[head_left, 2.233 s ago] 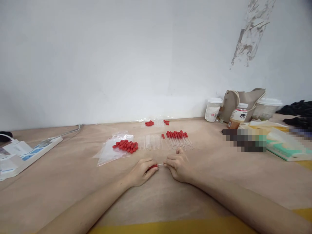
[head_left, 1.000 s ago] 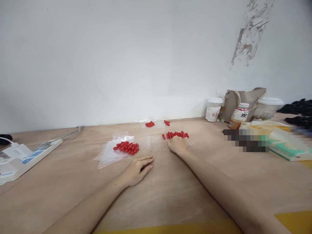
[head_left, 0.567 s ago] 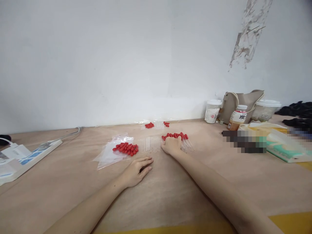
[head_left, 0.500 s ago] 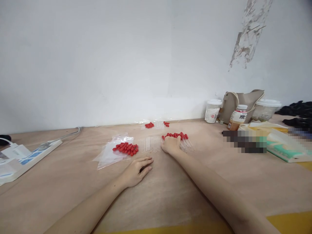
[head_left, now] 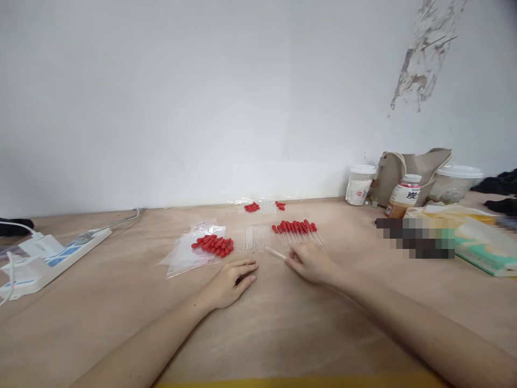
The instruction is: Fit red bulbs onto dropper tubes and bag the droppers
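My right hand [head_left: 309, 261] pinches a thin, pale dropper tube [head_left: 277, 253] that sticks out to the left; the end inside the fingers is hidden. Just beyond that hand lies a row of droppers [head_left: 297, 227], red bulbs away from me and clear stems towards me. My left hand [head_left: 232, 283] rests on the table, its fingers loosely stretched out and holding nothing. Ahead of it are a heap of loose red rubber bulbs [head_left: 213, 245] on clear plastic bags [head_left: 181, 258] and a row of clear tubes [head_left: 250, 238].
By the wall, a clear bag [head_left: 266, 206] shows tubes and red bulbs. A power strip [head_left: 76, 250] stands at the left. On the right are a lidded cup [head_left: 361, 186], a bottle [head_left: 404, 196], a grey bag [head_left: 390, 167], a plastic tub [head_left: 454, 183] and a green packet [head_left: 484, 250].
My right hand has drawn back towards me and right from the row of droppers, and a pale tube now shows in its fingers. The left hand stays in place; the view has shifted slightly.
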Demonstrator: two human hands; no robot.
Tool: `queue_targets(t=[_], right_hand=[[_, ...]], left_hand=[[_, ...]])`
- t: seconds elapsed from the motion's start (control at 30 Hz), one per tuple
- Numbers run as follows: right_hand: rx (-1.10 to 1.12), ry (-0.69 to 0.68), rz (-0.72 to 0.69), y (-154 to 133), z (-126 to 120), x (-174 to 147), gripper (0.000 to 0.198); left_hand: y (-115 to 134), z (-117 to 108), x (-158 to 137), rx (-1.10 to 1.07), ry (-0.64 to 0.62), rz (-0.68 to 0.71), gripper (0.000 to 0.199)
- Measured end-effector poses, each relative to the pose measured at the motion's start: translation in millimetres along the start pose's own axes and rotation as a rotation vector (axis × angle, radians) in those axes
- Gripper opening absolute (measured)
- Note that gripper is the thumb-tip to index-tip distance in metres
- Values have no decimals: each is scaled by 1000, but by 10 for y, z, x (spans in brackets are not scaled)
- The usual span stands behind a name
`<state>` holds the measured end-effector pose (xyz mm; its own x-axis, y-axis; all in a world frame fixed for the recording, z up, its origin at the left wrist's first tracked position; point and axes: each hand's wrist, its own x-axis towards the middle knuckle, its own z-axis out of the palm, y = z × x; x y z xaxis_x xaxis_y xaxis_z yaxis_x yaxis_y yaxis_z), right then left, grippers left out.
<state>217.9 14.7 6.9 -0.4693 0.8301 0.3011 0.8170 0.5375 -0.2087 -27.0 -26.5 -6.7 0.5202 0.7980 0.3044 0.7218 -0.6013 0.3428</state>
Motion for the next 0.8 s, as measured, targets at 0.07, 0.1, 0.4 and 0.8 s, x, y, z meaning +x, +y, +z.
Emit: queue_targets(t=[0.07, 0.1, 0.4, 0.8], right_hand=[[52, -18, -82, 113, 11, -148, 19], [71, -25, -106, 154, 14, -189, 18], [231, 31, -74, 111, 54, -177, 22], [316, 66, 24, 62, 217, -175, 17]], left_hand=[[-1, 0, 2, -6, 5, -8, 35], [0, 2, 1, -6, 7, -10, 34], [-27, -37, 50, 133, 230, -77, 21], [-519, -380, 459, 621, 321, -470, 20]])
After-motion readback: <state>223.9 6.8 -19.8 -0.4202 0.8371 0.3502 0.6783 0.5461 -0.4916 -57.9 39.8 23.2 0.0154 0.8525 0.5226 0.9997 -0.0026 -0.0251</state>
